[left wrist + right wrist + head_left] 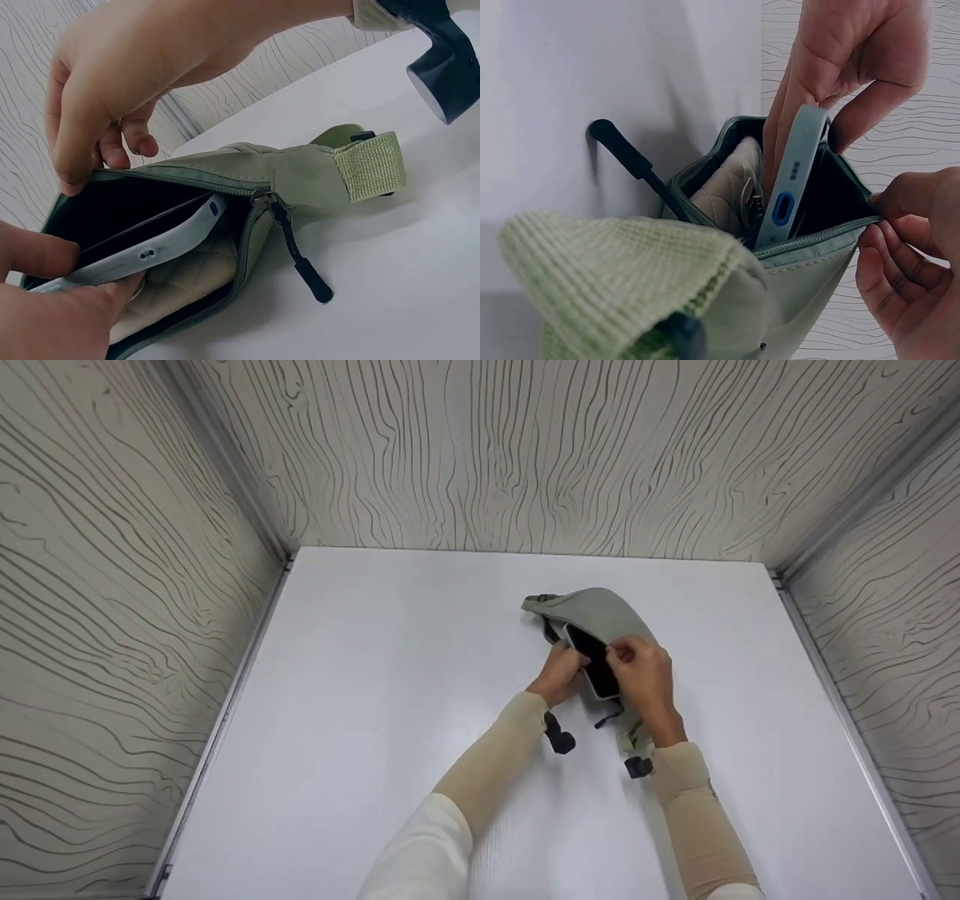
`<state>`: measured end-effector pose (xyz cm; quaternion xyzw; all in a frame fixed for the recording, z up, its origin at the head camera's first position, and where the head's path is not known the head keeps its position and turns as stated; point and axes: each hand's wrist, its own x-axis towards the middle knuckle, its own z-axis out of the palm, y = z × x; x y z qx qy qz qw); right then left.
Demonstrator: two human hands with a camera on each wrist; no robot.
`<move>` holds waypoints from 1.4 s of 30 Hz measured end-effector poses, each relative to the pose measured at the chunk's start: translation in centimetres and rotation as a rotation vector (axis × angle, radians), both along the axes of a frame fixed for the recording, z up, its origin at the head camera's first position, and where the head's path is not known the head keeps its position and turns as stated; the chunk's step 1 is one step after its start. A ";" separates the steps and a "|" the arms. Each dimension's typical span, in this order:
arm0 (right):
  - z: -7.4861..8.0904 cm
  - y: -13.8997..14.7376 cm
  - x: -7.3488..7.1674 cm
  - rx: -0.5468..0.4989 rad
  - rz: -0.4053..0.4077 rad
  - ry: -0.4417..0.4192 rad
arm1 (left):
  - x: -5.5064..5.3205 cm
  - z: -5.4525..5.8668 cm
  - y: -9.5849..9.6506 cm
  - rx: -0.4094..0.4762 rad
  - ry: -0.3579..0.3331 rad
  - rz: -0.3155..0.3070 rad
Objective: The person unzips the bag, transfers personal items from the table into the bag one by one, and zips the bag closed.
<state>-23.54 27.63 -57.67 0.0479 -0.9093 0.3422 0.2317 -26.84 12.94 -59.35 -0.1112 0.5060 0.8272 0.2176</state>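
Observation:
A sage-green zippered waist bag [604,611] lies on the white table with its mouth unzipped. My left hand [562,669] pinches a smartphone [592,660], thumb on the dark screen side and fingers behind. In the right wrist view the phone [795,169] stands partly inside the bag, its charging port facing the camera. My right hand [645,673] pinches the zippered rim of the mouth and holds it apart; the right wrist view shows that hand [919,255] at the edge. Beside the phone inside the bag sits a beige quilted item [199,274].
A black zipper pull [311,281] hangs from the end of the zip. Woven green strap webbing [375,166] sticks out beyond it. Patterned panels [480,457] wall the table [360,675] at the back and both sides. A black camera mount [559,735] is on the left wrist.

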 end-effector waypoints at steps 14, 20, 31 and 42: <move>-0.2 0.0 -0.1 0.009 0.004 0.005 | -0.1 -0.3 -0.4 0.015 0.085 -0.054; -0.3 0.0 -0.2 0.015 0.010 0.023 | -0.1 -0.6 -0.7 0.033 0.090 -0.081; -0.3 0.0 -0.2 0.016 0.015 0.008 | -0.1 -1.2 -1.2 -0.104 0.108 -0.117; -0.4 -0.1 -0.1 0.002 0.005 -0.005 | 0.5 -0.5 -0.6 -0.205 0.099 -0.072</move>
